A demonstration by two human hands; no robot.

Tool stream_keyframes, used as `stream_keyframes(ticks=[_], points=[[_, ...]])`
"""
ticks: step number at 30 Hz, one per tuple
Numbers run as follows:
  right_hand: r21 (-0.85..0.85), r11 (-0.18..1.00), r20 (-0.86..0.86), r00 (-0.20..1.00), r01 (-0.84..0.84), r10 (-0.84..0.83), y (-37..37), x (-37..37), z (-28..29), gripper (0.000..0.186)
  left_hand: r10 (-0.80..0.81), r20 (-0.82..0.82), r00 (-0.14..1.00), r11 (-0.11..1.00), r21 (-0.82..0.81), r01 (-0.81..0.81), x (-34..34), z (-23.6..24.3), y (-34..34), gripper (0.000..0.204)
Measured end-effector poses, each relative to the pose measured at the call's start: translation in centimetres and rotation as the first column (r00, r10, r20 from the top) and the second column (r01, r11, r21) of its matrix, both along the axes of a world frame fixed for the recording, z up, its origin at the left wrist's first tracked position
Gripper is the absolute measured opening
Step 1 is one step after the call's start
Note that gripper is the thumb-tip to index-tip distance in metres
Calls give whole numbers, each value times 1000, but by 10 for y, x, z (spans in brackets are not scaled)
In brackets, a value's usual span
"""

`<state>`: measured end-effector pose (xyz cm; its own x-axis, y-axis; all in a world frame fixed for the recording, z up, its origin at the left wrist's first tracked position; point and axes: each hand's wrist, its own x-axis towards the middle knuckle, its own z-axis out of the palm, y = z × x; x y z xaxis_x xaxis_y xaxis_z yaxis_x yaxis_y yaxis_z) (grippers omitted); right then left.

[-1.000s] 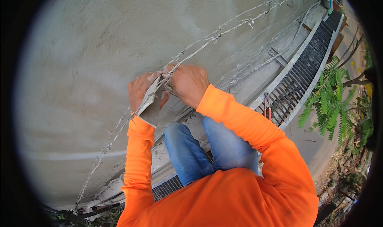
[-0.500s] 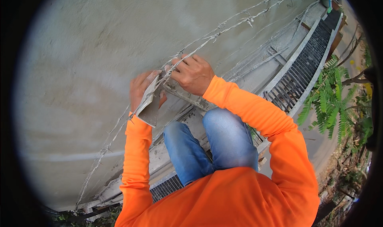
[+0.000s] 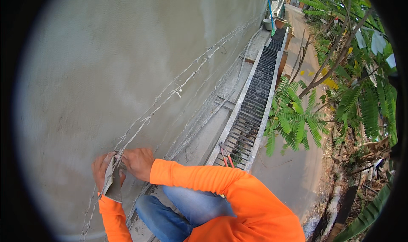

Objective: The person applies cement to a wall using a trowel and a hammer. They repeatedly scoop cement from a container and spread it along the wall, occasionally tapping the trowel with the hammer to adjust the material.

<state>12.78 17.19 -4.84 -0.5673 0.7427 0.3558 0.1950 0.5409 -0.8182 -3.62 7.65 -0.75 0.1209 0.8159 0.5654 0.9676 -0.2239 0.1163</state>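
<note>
Gripping a grey post (image 3: pixel 114 191) with the left hand (image 3: pixel 100 170) before the wall (image 3: pixel 106 63); curling the right hand (image 3: pixel 139 162) at barbed wire (image 3: pixel 177 91) crossing it. Cannot tell if pinching, nor contents of distant grey bucket (image 3: pixel 268 25) and brown tub (image 3: pixel 279 23).

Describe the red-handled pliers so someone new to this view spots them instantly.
Find the long slatted walkway running beside the grey wall. At its near end, just above the orange right sleeve, lie the pliers. Their bright red handles set them apart from the dark slats around them.
</note>
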Motion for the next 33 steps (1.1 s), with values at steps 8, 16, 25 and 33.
stream_keyframes(ticks=[8,16,25,33], points=[[-145,985,-127,986,94,-112,33,93,-96,27,65,21,998,998,-13,-64,5,0,-1,66],[-123,866,936,346,484,-61,21,256,-344,79,46,45,998,999,-11,-46,4,1,-1,70],[-270,746,905,425,609,-19,44,275,-387,77,66,22,998,998,5,-66,1,-2,-4,69],[-221,754,681,652,618,-334,46,276,-361,31,67,40,997,998,-2,-67,4,3,-3,68]])
